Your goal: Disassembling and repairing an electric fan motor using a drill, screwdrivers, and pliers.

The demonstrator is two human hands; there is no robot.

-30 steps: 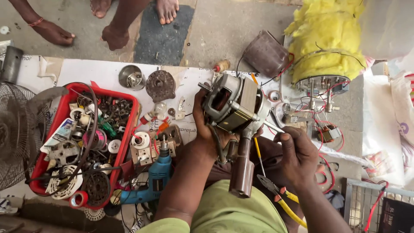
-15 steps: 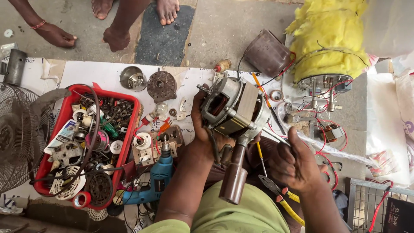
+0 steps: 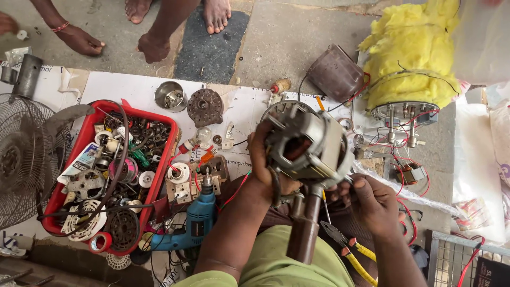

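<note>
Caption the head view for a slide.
Left hand holds a grey motor while right hand touches its underside, beside a red tray.

Light: bright, even daylight over my work.
Shadows: soft, faint.
Glare: none strong.
Focus: sharp centre.
Edges: slight wide-angle bending.

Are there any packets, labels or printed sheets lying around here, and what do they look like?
Small packet: in the red tray, white and blue, crumpled.
Cardboard sheet: flat under the parts, white with dark print.
Dark box: bottom right corner, with a red and white label.
Screens: none.
</note>
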